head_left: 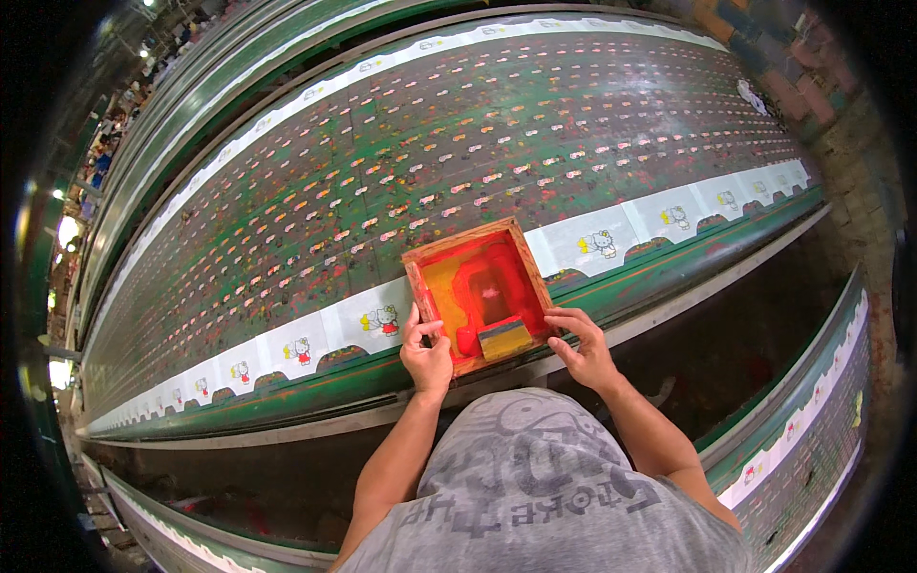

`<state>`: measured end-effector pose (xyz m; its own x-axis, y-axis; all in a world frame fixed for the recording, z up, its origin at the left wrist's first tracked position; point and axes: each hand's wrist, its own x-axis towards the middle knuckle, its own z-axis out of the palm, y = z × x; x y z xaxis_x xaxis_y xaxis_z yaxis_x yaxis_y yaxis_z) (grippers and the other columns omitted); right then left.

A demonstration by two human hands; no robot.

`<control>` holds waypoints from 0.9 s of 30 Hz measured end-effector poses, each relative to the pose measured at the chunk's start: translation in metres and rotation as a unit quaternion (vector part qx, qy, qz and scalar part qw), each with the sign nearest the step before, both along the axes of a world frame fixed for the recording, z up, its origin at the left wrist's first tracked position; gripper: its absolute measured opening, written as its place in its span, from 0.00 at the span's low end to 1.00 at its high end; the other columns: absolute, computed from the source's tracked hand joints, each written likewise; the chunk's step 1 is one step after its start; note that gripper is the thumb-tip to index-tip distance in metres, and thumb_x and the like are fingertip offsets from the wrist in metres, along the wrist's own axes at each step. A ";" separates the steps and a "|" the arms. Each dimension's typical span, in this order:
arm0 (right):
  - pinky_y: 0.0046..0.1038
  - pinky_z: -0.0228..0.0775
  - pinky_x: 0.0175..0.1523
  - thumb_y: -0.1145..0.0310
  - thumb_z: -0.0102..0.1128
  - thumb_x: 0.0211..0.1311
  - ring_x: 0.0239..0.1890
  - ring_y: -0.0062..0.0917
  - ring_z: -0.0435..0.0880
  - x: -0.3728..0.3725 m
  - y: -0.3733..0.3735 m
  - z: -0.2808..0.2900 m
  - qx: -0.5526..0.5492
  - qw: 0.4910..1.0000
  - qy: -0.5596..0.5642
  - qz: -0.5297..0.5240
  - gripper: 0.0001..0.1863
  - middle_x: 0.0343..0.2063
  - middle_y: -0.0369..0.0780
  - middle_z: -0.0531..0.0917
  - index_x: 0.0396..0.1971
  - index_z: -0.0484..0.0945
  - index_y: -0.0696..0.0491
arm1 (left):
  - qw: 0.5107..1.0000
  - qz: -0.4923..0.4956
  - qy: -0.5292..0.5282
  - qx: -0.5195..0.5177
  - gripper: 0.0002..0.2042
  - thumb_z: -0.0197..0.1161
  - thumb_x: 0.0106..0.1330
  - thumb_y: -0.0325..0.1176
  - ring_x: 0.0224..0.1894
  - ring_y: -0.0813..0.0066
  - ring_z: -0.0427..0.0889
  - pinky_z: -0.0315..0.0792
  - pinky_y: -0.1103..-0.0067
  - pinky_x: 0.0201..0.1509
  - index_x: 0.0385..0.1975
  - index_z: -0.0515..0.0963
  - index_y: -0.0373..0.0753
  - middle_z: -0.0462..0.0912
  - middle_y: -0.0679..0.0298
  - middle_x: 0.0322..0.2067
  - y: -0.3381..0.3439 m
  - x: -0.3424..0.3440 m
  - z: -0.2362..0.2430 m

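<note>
Long green-edged printing table (315,399), paint-spotted, one of several in the workshop. White strip (339,329) along its near edge: cartoon kittens, red-dressed toward eight o'clock, without obvious red toward two. Wooden screen-printing frame (463,239), one, over the strip at twelve o'clock from the wearer's torso (flat or slightly raised, cannot tell). Step, as judged: positioning for red; next move likely calls for square seating, then inking. Condition: interior smeared red over yellow. Left hand (427,358), seven o'clock: fingers curled, holding the rim. Right hand (585,353), four o'clock: thumb and forefinger parted, gripping the corner. Squeegee (504,340), inside at five.
</note>
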<state>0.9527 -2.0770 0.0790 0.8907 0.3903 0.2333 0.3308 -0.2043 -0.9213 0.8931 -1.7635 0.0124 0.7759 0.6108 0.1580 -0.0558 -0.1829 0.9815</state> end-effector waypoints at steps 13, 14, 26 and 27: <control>0.41 0.83 0.67 0.81 0.74 0.68 0.62 0.46 0.89 0.050 -0.052 0.024 -0.039 0.992 -0.062 0.099 0.19 0.58 0.49 0.90 0.58 0.88 0.57 | 0.990 0.021 0.021 -0.136 0.10 0.68 0.56 0.11 0.50 0.83 0.86 0.79 0.82 0.53 0.35 0.84 0.32 0.71 0.44 0.83 -0.021 0.010 -0.002; 0.42 0.83 0.67 0.79 0.75 0.68 0.61 0.46 0.89 0.052 -0.049 0.024 -0.041 0.991 -0.070 0.109 0.19 0.57 0.48 0.90 0.58 0.88 0.56 | 0.991 0.024 0.031 -0.126 0.10 0.68 0.56 0.11 0.48 0.84 0.85 0.79 0.82 0.51 0.35 0.84 0.32 0.71 0.44 0.83 -0.020 0.010 -0.002; 0.44 0.80 0.67 0.71 0.77 0.61 0.60 0.41 0.86 0.048 0.015 0.028 -0.197 0.912 -0.254 0.256 0.25 0.53 0.42 0.88 0.61 0.88 0.49 | 0.994 0.030 0.044 -0.097 0.09 0.69 0.57 0.13 0.55 0.79 0.86 0.78 0.79 0.58 0.31 0.83 0.35 0.71 0.40 0.82 -0.022 0.010 0.000; 0.43 0.79 0.68 0.72 0.76 0.61 0.61 0.41 0.86 0.049 0.019 0.027 -0.213 0.908 -0.249 0.260 0.26 0.54 0.42 0.89 0.61 0.88 0.49 | 0.994 0.032 0.042 -0.094 0.09 0.69 0.57 0.13 0.58 0.78 0.86 0.78 0.78 0.60 0.30 0.83 0.36 0.71 0.40 0.82 -0.023 0.011 0.002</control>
